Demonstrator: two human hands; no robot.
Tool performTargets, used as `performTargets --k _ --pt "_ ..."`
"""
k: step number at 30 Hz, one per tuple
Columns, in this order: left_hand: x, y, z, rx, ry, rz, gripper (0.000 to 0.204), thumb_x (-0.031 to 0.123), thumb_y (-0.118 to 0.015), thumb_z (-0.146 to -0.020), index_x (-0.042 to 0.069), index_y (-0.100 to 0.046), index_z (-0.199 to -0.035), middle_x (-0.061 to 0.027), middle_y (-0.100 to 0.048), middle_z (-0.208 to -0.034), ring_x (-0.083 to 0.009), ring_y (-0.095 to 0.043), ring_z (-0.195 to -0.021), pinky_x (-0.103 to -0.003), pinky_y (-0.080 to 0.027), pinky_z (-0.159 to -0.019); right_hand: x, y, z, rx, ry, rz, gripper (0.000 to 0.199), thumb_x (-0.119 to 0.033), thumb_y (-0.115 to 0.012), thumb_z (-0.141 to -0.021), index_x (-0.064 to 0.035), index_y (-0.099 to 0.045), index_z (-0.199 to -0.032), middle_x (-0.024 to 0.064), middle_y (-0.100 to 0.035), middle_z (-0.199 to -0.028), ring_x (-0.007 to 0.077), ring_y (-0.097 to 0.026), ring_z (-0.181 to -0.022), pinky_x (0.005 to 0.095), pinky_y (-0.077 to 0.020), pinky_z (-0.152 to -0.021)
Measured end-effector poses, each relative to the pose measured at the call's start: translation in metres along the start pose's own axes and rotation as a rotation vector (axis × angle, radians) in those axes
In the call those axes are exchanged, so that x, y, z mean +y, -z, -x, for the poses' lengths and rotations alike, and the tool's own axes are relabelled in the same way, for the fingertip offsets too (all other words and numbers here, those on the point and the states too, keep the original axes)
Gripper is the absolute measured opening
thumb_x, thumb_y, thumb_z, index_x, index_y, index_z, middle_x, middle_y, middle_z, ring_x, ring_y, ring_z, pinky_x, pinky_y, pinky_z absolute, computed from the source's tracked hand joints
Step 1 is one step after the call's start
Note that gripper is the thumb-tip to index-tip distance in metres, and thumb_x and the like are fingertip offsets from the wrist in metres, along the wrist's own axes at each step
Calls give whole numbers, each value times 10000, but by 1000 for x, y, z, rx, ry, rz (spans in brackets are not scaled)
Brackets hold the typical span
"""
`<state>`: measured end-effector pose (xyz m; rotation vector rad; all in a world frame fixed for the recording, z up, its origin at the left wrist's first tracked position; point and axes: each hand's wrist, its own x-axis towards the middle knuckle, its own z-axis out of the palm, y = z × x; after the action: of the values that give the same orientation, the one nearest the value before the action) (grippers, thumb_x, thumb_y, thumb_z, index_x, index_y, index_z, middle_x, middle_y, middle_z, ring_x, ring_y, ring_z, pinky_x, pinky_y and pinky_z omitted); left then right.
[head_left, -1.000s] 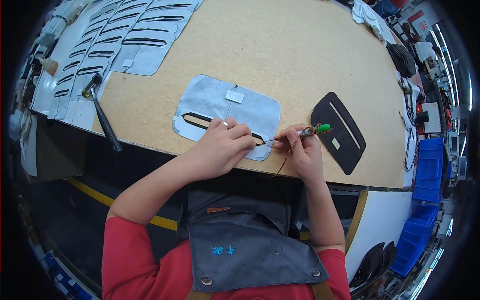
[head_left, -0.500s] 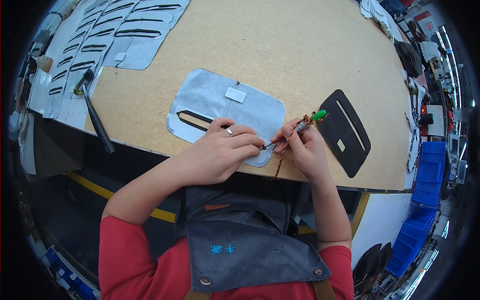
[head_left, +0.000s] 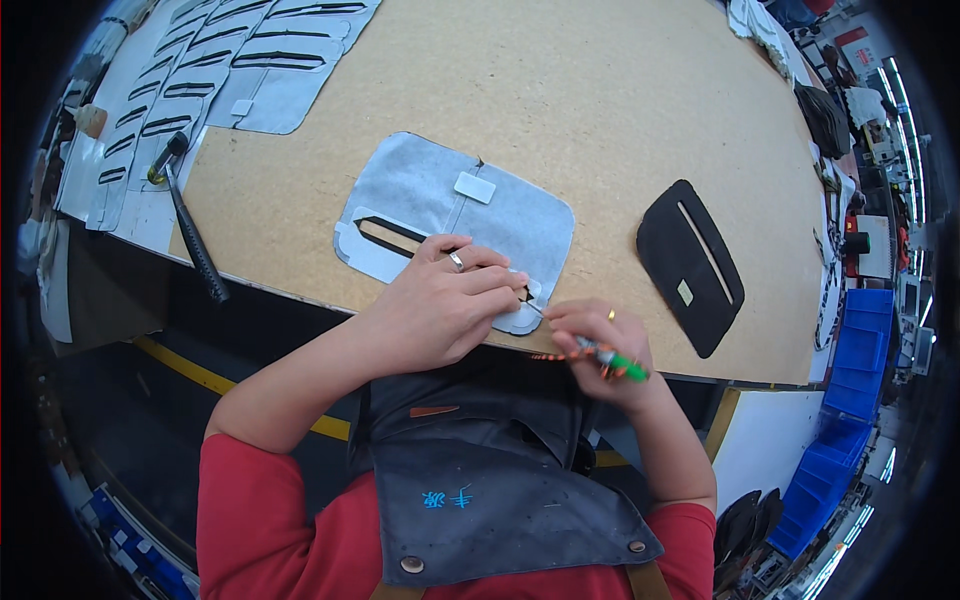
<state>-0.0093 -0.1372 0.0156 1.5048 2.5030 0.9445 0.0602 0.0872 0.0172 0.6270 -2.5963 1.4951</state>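
A light grey rounded panel (head_left: 520, 210) with a small white patch (head_left: 474, 187) lies near the table's front edge. Along its near side runs a black-edged slot (head_left: 385, 235). My left hand (head_left: 450, 305) rests on the panel over that slot, palm down, its fingers extended and pressing near the right end. In my right hand (head_left: 610, 335) is a slim tool with a green end (head_left: 630, 368) and a twisted orange-and-dark cord. The green end points toward me, while its thin tip meets the slot's right end beside my left fingertips. My fingers partly hide the tool.
To the right lies a black slotted panel (head_left: 690, 265). More grey slotted panels (head_left: 285, 85) overlap at the far left. A black-handled hammer (head_left: 190, 225) extends over the table's left front edge. Blue bins (head_left: 855, 350) stand at the right beyond the table (head_left: 580, 90).
My right hand has turned and dropped toward me, swinging the tool's green end from upper right to lower right. My left hand stays on the panel, almost unmoved.
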Motion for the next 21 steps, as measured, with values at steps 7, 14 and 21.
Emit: performTargets --k 7,14,21 --pt "5 -5 -3 80 93 35 97 94 -606 -797 120 -598 -891 22 -611 -1015 -182 -540 -1046 -383 -325 -938 0 -6 23 -2 301 487 187 -110 -735 -746 -95 -645 -910 51 -679 -1050 106 -625 -656 232 -391 -555" --pt "6 -9 -4 92 129 54 137 67 -620 -788 115 -620 -916 12 -603 -1076 -202 -529 -1053 -403 -305 -958 3 -13 25 250 89 142 155 -53 -712 -761 -65 -642 -898 72 -689 -959 175 -647 -703 273 -424 -563" --pt "10 -10 0 95 -10 -125 213 36 -647 -730 119 -634 -926 28 -596 -1081 -197 -526 -1073 -429 -315 -945 -5 -12 22 195 83 239 124 -28 -691 -766 -46 -636 -875 92 -685 -933 233 -648 -712 311 -466 -605"
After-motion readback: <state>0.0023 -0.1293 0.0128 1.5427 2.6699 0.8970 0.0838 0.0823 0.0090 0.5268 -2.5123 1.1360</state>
